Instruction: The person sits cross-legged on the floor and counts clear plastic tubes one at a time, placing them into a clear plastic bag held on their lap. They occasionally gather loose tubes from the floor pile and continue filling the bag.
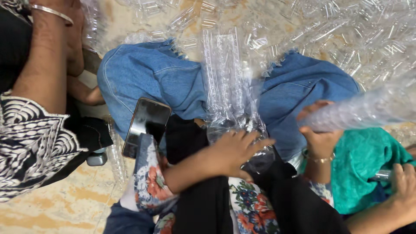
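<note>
Fingers of the left hand [234, 151] spread flat on a clear plastic bag of stacked cups [227, 86] in the lap. The right hand [318, 130] clasps a nested stack of clear cups [368, 108]. Loose clear cups [329, 30] heaped on the floor remain unbagged; a phone [146, 126] rests on the knee.

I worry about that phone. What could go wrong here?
The phone lies tilted on the blue denim at the knee's edge; it might slide onto the floor. The left hand presses on clear plastic pieces heaped in the lap; some could spill or get crushed.
</note>
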